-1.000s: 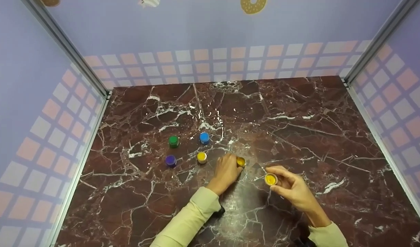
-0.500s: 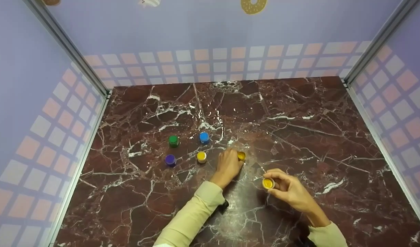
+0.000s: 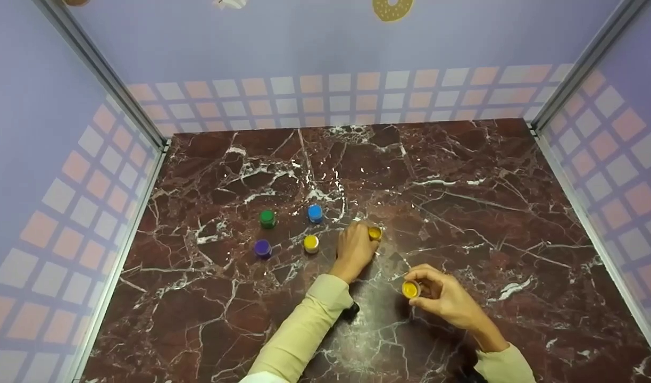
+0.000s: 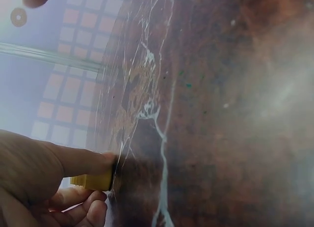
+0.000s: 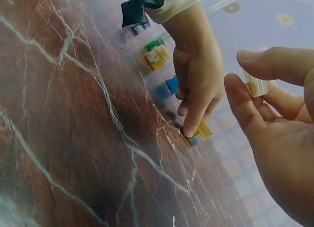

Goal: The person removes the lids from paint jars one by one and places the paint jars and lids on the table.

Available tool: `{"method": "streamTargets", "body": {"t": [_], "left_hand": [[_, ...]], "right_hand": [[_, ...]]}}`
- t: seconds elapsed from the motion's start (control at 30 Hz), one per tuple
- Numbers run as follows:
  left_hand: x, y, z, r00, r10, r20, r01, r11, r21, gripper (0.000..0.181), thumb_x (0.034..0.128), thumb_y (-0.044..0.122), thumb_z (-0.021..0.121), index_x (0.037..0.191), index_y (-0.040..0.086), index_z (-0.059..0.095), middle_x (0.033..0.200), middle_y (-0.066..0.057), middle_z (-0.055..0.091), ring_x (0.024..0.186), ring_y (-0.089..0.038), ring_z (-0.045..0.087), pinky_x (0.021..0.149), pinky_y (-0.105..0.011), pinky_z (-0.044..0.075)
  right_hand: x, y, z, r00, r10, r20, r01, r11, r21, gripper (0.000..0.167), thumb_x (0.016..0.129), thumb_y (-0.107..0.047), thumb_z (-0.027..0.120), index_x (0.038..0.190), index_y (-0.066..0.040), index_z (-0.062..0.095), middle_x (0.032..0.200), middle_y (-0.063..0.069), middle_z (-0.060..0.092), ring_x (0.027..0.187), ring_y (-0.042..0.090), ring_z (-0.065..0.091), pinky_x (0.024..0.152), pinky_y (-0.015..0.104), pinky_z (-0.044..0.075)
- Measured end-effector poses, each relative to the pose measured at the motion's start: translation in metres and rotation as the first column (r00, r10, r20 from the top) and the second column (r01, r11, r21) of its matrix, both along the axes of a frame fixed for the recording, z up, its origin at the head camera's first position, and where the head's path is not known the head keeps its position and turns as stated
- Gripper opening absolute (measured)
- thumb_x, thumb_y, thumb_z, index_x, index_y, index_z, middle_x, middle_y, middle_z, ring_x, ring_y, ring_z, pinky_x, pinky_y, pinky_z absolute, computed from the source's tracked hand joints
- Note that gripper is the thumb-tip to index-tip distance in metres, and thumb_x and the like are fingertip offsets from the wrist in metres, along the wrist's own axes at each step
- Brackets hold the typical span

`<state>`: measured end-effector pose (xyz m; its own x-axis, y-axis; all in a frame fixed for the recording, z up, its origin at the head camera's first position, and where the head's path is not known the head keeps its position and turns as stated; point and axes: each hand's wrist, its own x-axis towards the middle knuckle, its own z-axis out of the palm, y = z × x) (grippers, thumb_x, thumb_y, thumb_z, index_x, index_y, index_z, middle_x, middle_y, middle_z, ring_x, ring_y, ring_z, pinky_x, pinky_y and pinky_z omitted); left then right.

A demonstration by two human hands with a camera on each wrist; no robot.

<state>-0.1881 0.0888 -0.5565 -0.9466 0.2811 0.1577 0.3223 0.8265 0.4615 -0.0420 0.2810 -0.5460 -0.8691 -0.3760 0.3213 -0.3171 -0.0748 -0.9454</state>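
Note:
My left hand (image 3: 356,247) pinches a small yellow paint jar (image 3: 375,234) that stands on the table. In the left wrist view, the jar (image 4: 99,181) sits between the thumb and fingers, its base at the tabletop. Nearer and to the right, my right hand (image 3: 447,298) holds a small round cap (image 3: 410,289) by its edge, its yellow-coated inside facing up. The right wrist view shows this cap (image 5: 256,85) between thumb and fingertips, above the table. A yellow-topped jar (image 3: 311,244) stands left of my left hand, with a blue one (image 3: 315,214) behind it.
Further left stand a green-topped jar (image 3: 267,219) and a purple-topped jar (image 3: 262,249). The dark red marble-patterned table (image 3: 464,213) is bounded by lilac panels (image 3: 336,48) with pink and white squares at the back and both sides.
My left hand has slid the yellow paint jar away from me, toward the back. The right hand has moved the cap slightly left and nearer. The other jars stay put.

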Motion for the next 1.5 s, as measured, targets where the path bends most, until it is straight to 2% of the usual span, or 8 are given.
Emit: {"method": "streamTargets", "body": {"t": [0.13, 0.27, 0.4, 0.63, 0.9, 1.13, 1.37, 1.5], "left_hand": [[-0.006, 0.004, -0.001, 1.000, 0.014, 0.019, -0.014, 1.000, 0.010, 0.022, 0.0803, 0.022, 0.086, 0.096, 0.010, 0.077, 0.093, -0.008, 0.072, 0.089, -0.030, 0.070, 0.081, -0.045, 0.052], [-0.012, 0.009, -0.001, 0.999, 0.041, 0.033, -0.041, 0.999, -0.010, 0.029, 0.0815, 0.026, 0.086, 0.104, 0.010, 0.077, 0.099, -0.007, 0.072, 0.093, -0.028, 0.070, 0.083, -0.043, 0.050], [-0.018, 0.013, -0.002, 0.997, 0.069, 0.030, -0.069, 0.998, -0.008, 0.031, 0.0818, 0.029, 0.086, 0.102, 0.009, 0.075, 0.099, -0.007, 0.072, 0.097, -0.029, 0.069, 0.085, -0.044, 0.050], [-0.027, 0.019, -0.006, 0.996, 0.088, -0.003, -0.088, 0.993, 0.074, 0.031, 0.0794, 0.027, 0.088, 0.099, 0.007, 0.075, 0.098, -0.009, 0.070, 0.098, -0.031, 0.066, 0.091, -0.044, 0.050], [-0.040, 0.020, -0.007, 0.995, 0.101, 0.025, -0.103, 0.978, 0.181, 0.030, 0.0800, 0.017, 0.087, 0.104, 0.003, 0.075, 0.100, -0.011, 0.069, 0.099, -0.032, 0.066, 0.093, -0.043, 0.050], [-0.050, 0.020, -0.006, 0.993, 0.118, 0.018, -0.119, 0.980, 0.157, 0.029, 0.0832, 0.017, 0.085, 0.107, 0.004, 0.076, 0.102, -0.011, 0.069, 0.101, -0.031, 0.066, 0.096, -0.043, 0.049], [-0.056, 0.020, -0.007, 0.990, 0.138, 0.001, -0.137, 0.984, 0.111, 0.030, 0.0830, 0.023, 0.086, 0.107, 0.007, 0.077, 0.099, -0.009, 0.070, 0.099, -0.029, 0.066, 0.088, -0.044, 0.050], [-0.059, 0.022, -0.006, 0.989, 0.146, 0.022, -0.147, 0.984, 0.103, 0.031, 0.0827, 0.023, 0.086, 0.108, 0.007, 0.078, 0.101, -0.009, 0.071, 0.100, -0.030, 0.066, 0.088, -0.045, 0.049]], "right_hand": [[0.001, 0.001, 0.000, 1.000, -0.003, 0.004, 0.002, 0.999, 0.034, 0.042, 0.079, 0.026, 0.069, 0.118, 0.020, 0.056, 0.116, 0.037, 0.050, 0.100, 0.014, 0.061, 0.088, 0.023, 0.053], [0.001, 0.003, 0.000, 1.000, -0.028, -0.006, 0.028, 0.996, 0.083, 0.040, 0.079, 0.024, 0.071, 0.116, 0.014, 0.060, 0.115, 0.030, 0.052, 0.100, 0.014, 0.060, 0.088, 0.023, 0.052], [0.001, 0.004, 0.002, 0.998, -0.049, -0.045, 0.055, 0.989, 0.136, 0.041, 0.078, 0.021, 0.075, 0.115, 0.006, 0.063, 0.111, 0.023, 0.056, 0.097, 0.019, 0.059, 0.086, 0.025, 0.052], [0.001, 0.010, 0.002, 0.995, -0.061, -0.080, 0.075, 0.979, 0.190, 0.044, 0.077, 0.018, 0.077, 0.116, 0.001, 0.065, 0.109, 0.019, 0.060, 0.094, 0.023, 0.059, 0.085, 0.025, 0.051], [0.001, 0.012, -0.005, 0.987, -0.098, -0.124, 0.126, 0.963, 0.239, 0.048, 0.074, 0.018, 0.080, 0.116, 0.000, 0.066, 0.109, 0.016, 0.064, 0.094, 0.024, 0.060, 0.085, 0.025, 0.050], [0.002, 0.013, -0.006, 0.989, -0.079, -0.123, 0.108, 0.962, 0.251, 0.047, 0.076, 0.015, 0.080, 0.118, 0.001, 0.064, 0.110, 0.016, 0.063, 0.092, 0.026, 0.060, 0.083, 0.027, 0.051], [0.003, 0.010, -0.004, 0.988, -0.089, -0.123, 0.119, 0.956, 0.267, 0.046, 0.077, 0.013, 0.081, 0.118, 0.000, 0.065, 0.111, 0.014, 0.064, 0.093, 0.025, 0.060, 0.085, 0.026, 0.050], [0.004, 0.009, -0.003, 0.996, -0.071, -0.050, 0.080, 0.972, 0.222, 0.042, 0.079, 0.013, 0.079, 0.118, 0.005, 0.063, 0.112, 0.017, 0.062, 0.094, 0.023, 0.060, 0.084, 0.025, 0.051]]}}
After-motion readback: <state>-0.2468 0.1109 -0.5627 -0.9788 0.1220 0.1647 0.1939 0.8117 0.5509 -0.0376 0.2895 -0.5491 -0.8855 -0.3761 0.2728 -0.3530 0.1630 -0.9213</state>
